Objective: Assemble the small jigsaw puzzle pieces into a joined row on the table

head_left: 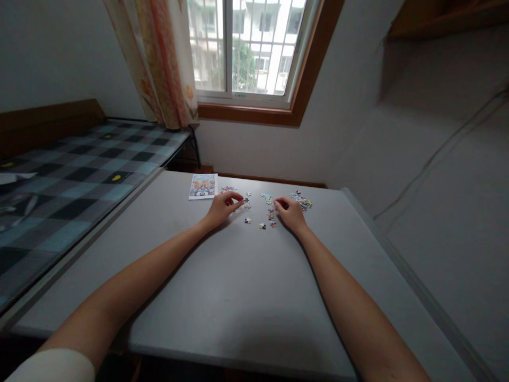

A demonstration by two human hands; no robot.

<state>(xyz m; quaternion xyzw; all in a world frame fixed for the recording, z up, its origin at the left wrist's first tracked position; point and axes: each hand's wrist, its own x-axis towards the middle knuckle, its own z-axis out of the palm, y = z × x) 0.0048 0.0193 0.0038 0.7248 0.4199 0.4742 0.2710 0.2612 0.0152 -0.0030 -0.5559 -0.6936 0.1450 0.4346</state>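
Note:
Small jigsaw puzzle pieces lie on the grey table in the middle of the head view. My left hand (226, 207) has its thumb and forefinger nearly together at a dark puzzle piece (245, 200) in the left column of pieces. Curled fingers of my right hand (290, 211) are beside a joined light-blue group of pieces (267, 198); whatever they may pinch is too small to see. Below it is another joined strip (271, 214). Nearer to me lie a dark-blue and white piece (262, 226) and a similar piece (247, 220).
A printed picture sheet (203, 187) lies left of my left hand. Loose pieces form a pile (229, 189) behind that hand and another pile (302, 200) beyond my right hand. A bed with a checked cover (95, 159) borders the table (222, 297) on the left.

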